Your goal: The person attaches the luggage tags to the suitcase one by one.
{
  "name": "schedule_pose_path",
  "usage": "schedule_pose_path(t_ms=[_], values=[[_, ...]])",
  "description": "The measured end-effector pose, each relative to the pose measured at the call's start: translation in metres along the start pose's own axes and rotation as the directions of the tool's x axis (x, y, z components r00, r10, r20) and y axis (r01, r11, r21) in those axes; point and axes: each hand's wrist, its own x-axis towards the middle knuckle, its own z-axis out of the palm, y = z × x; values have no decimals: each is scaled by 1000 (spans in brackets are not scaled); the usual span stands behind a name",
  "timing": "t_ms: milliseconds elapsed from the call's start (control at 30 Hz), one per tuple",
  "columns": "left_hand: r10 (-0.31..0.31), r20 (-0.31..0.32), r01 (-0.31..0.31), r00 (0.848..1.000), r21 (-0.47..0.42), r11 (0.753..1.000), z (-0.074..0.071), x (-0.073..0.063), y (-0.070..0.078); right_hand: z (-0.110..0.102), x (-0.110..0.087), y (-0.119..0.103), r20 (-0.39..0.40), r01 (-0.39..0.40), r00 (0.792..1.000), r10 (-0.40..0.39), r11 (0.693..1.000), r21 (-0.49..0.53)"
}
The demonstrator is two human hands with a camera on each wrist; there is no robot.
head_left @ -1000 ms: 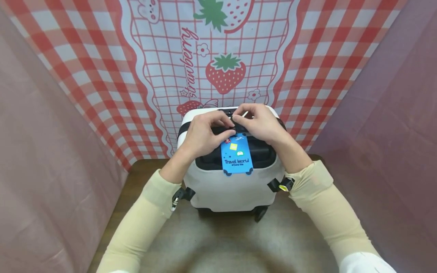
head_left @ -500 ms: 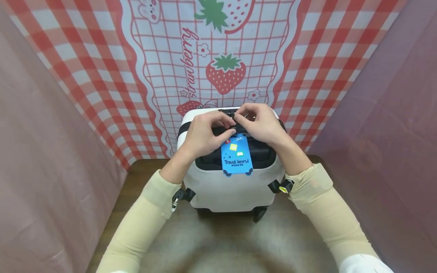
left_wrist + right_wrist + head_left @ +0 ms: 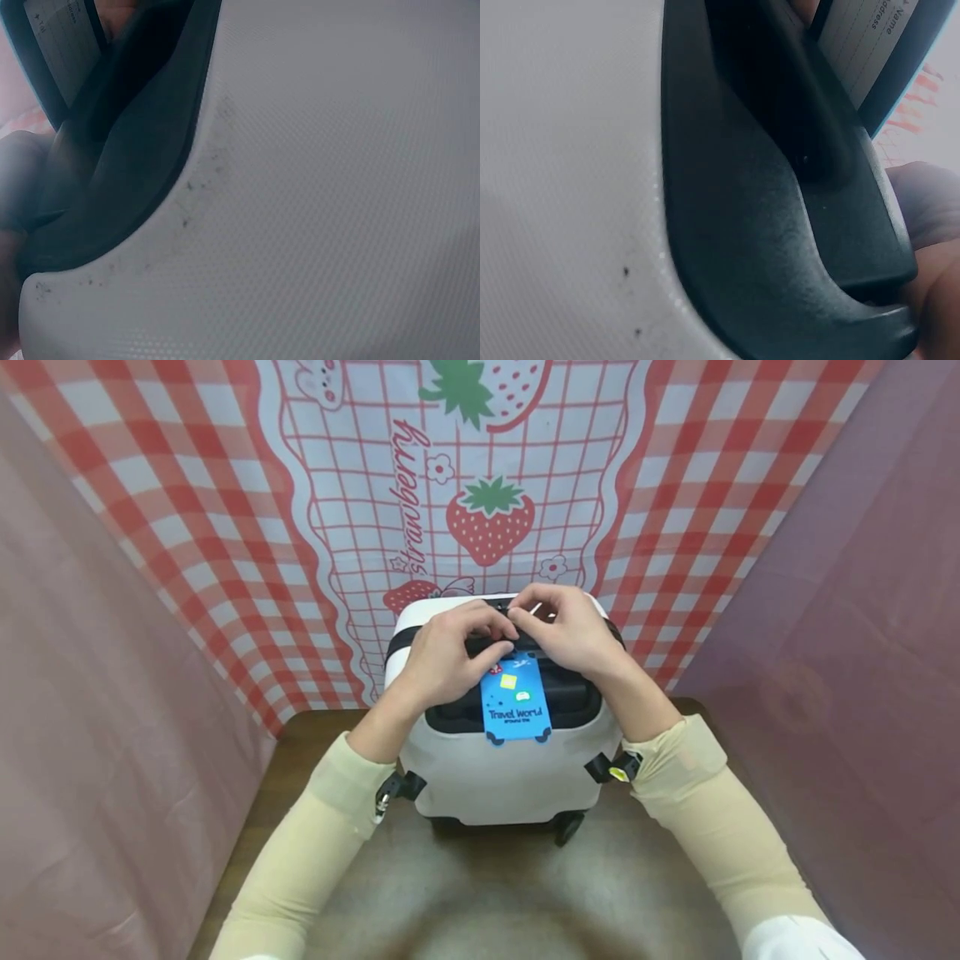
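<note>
A blue luggage tag printed "Travel World" hangs over the black handle on top of an upright white suitcase. My left hand curls its fingers and thumb at the tag's top end, around its strap. Just to the right and farther back, my right hand pinches thumb and index finger together on what looks like the strap's end; the fingers mostly hide it. In both wrist views the tag's label side shows, on the tag and the tag, beside the suitcase's handle recess.
Under the suitcase is a brown wooden table. A red-and-white strawberry cloth hangs close behind it. Pink curtains flank both sides. A black band crosses the suitcase's upper end, and a black wheel shows below.
The head view has shifted slightly, so everything sits a little farther left. My fingertips have made only small movements at the strap; the tag and suitcase stay put.
</note>
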Motion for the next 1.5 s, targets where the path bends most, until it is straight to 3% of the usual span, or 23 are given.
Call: schedule_pose_path(t_ms=[233,467,733,867,967,1100,1267,1367,1500], values=[[6,-14,-6,1000,-1,1000,1,0,-1,0,-1,0,-27,-11,1000,12,1000,11],[14,-28,-14,1000,-20,1000,1,0,-2,-1,-2,-1,-1,-3,1000,3,999,46],[34,-78,-35,996,0,999,3,1,-1,1,-3,-1,-26,-21,999,23,996,92],[15,-106,-24,994,-83,996,3,1,-3,0,-5,0,-58,-23,998,30,993,115],[-39,-124,15,991,-193,981,1,2,-5,-2,-6,1,-82,8,997,6,987,161],[-171,-87,142,981,-274,951,-1,5,-3,-3,-8,5,-112,69,993,-44,972,227],[-295,32,295,955,-205,933,-6,14,4,-4,-11,9,-118,126,988,-99,960,250],[-323,68,330,944,-142,933,-9,20,6,-3,-11,11,-108,158,985,-135,958,239],[-326,75,332,942,-93,939,-10,24,6,-1,-13,13,-142,216,972,-187,951,221]])
